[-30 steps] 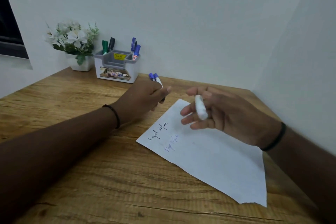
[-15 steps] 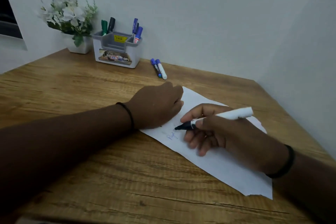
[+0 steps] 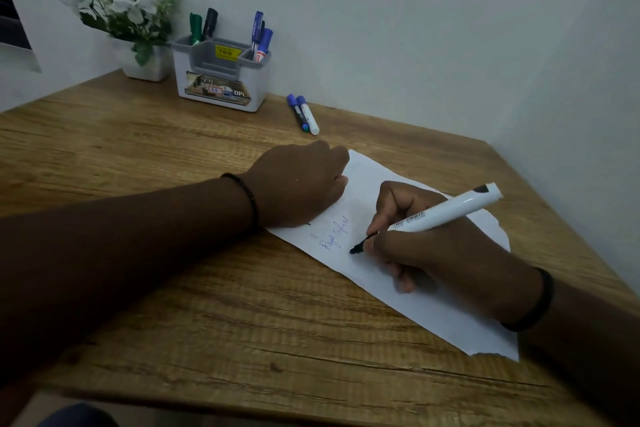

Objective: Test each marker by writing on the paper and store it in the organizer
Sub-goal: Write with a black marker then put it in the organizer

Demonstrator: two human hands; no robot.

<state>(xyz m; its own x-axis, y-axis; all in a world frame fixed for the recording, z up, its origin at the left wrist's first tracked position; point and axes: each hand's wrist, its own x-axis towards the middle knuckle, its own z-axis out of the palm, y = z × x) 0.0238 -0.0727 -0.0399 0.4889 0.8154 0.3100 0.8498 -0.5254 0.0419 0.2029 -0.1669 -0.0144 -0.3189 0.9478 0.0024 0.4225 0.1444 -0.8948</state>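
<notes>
My right hand (image 3: 436, 246) grips a white marker (image 3: 446, 210) with its black tip down on the white paper (image 3: 433, 308), just right of a line of blue handwriting (image 3: 334, 234). My left hand (image 3: 301, 184) rests as a closed fist on the paper's left corner; whether it holds the cap is hidden. Two blue-capped markers (image 3: 304, 113) lie side by side on the table beyond the paper. The grey and white organizer (image 3: 221, 74) stands at the back by the wall with green, black and blue markers upright in it.
A white pot of white flowers (image 3: 128, 17) stands left of the organizer in the corner. The wooden table (image 3: 207, 305) meets walls at the back and right. The near table edge runs along the bottom of the view.
My right hand turned the white marker tip-down and brought it to the paper. My left hand came back from the two blue markers and settled as a fist on the paper.
</notes>
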